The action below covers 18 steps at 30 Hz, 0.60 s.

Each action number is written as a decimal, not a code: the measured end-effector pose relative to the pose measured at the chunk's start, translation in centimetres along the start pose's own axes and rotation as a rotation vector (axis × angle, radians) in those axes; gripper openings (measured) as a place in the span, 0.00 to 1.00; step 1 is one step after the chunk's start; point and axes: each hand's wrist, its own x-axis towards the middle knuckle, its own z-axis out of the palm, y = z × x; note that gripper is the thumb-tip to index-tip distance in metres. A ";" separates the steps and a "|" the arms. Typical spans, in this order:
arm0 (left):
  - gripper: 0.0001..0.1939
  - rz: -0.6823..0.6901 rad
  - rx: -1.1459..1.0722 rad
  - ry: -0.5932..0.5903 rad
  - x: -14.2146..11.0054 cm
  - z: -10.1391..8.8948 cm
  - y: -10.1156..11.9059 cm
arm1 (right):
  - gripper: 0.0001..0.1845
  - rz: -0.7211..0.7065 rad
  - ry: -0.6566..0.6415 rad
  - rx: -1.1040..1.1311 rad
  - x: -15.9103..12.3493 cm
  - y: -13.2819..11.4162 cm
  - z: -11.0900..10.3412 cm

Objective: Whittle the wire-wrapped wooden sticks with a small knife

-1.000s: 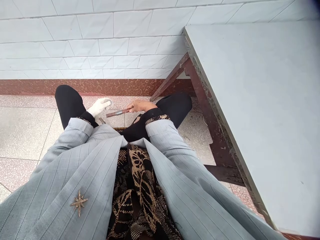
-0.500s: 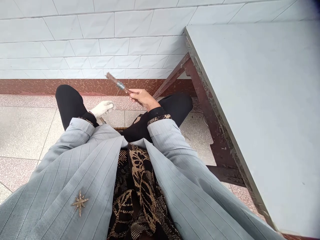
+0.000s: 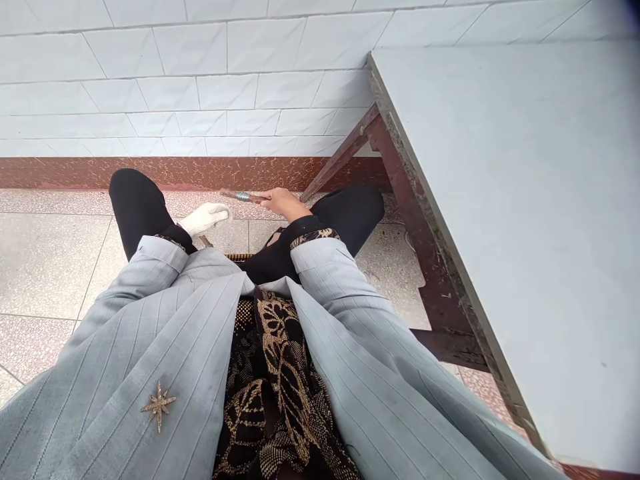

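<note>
My right hand (image 3: 284, 201) is bare and closed round a brown wooden stick (image 3: 230, 194) with silvery wire wound about it. The stick lies almost level, its far end pointing left above my other hand. A white glove covers my left hand (image 3: 203, 219), whose fingers are pinched together between my knees. Something small and pale shows at those fingertips, too blurred to name. The stick's tip is close to the gloved fingers; whether they touch I cannot tell.
To the right stands a table with a pale top (image 3: 505, 200) and dark reddish wooden legs (image 3: 415, 220). A white tiled wall (image 3: 265, 47) rises in front, above a brown skirting band (image 3: 60, 172). Speckled floor tiles (image 3: 50, 260) lie below.
My right hand has swung the stick downward, from a raised slant to nearly level, close to my left hand. The gloved left hand has stayed almost still.
</note>
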 end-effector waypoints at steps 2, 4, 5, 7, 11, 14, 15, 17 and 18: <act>0.11 0.000 0.005 0.006 0.1 -0.1 -0.2 | 0.17 -0.019 -0.068 -0.065 0.0 0.0 0.1; 0.11 0.002 0.007 0.019 0.2 -0.2 -0.5 | 0.15 -0.065 -0.138 -0.105 0.0 0.0 0.1; 0.12 0.007 0.002 0.023 0.3 -0.3 -0.7 | 0.15 -0.099 -0.168 -0.108 0.0 0.0 0.1; 0.12 0.015 -0.019 0.043 0.4 -0.6 -0.9 | 0.14 -0.141 -0.251 -0.074 0.0 0.0 0.1; 0.10 -0.009 -0.047 0.132 0.4 -1.1 -0.7 | 0.15 -0.193 -0.460 0.077 -0.1 0.1 -0.1; 0.08 -0.015 -0.083 0.163 0.3 -1.5 -0.4 | 0.19 -0.291 -0.608 0.184 -0.4 -0.1 -0.6; 0.08 -0.008 -0.105 0.174 0.4 -1.6 -0.4 | 0.22 -0.318 -0.664 0.231 -0.6 -0.2 -0.8; 0.08 -0.009 -0.152 0.205 0.5 -1.8 -0.4 | 0.27 -0.366 -0.737 0.357 -1.0 -0.5 -1.4; 0.08 -0.023 -0.165 0.223 0.6 -1.8 -0.4 | 0.28 -0.390 -0.730 0.424 -1.3 -0.6 -1.7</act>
